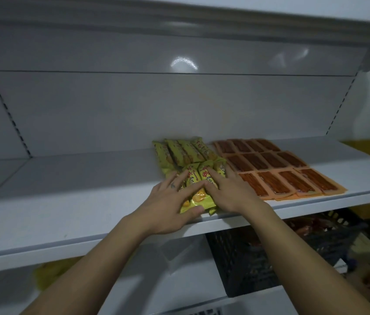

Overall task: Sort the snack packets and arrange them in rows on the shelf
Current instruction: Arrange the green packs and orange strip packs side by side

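On the white shelf (88,201), the left hand (168,208) and right hand (231,192) lie flat with fingers spread, pressing on the front row of green packets (196,189) rather than gripping any. These sit near the shelf's front edge, just beside the tidy orange packets (281,169). The packets look light, soft and slippery, so they are probably best nudged by their sides or pinched at the crimped ends.

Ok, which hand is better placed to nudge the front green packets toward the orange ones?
Probably the left hand: it sits on the outer side of the front green packets, opposite the orange packets.
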`<state>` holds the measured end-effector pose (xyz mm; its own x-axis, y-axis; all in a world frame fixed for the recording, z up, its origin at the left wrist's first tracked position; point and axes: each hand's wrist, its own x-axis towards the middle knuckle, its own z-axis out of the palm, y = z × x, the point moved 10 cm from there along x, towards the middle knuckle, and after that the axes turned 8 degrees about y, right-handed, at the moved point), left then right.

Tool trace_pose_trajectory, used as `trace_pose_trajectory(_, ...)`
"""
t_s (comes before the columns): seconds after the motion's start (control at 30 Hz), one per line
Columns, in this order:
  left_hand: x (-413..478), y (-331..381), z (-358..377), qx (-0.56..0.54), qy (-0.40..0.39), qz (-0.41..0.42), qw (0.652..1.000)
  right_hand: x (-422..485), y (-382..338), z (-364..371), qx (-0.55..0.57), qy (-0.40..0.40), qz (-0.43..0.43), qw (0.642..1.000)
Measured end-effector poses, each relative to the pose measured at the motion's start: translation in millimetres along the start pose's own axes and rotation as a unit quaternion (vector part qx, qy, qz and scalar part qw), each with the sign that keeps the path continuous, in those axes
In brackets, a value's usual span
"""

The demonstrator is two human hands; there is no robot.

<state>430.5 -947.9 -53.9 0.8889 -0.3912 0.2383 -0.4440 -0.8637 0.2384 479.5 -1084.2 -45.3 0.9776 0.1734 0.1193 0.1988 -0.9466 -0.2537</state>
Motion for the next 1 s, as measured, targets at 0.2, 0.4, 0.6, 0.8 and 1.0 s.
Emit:
trace_pose_trajectory(0.2, 2, -3, 8, 0.021, -0.018, -0.007, 1.000, -1, -5, -12, 0.009, 0.017, -0.043, 0.999)
trace_pose_trajectory(0.4, 18, -21, -25, -0.005, 0.009, -0.057, 0.998, 8, -9, -34, -0.014, 0.046, -0.066, 0.997)
trace_pose_trajectory(0.6, 57, -76, -61, 0.048, 0.050, -0.159, 0.985, 53, -21, -40, -0.045, -0.004, -0.071, 0.996)
trace_pose_trajectory(0.8, 82, -88, -34, 0.018, -0.063, -0.178, 0.982, 92, -63, -1, -0.099, -0.090, -0.101, 0.986)
trace_pose_trajectory(1.0, 81, -85, -29, -0.019, -0.047, -0.167, 0.985, 106, -76, 17, -0.108, -0.111, -0.098, 0.983)
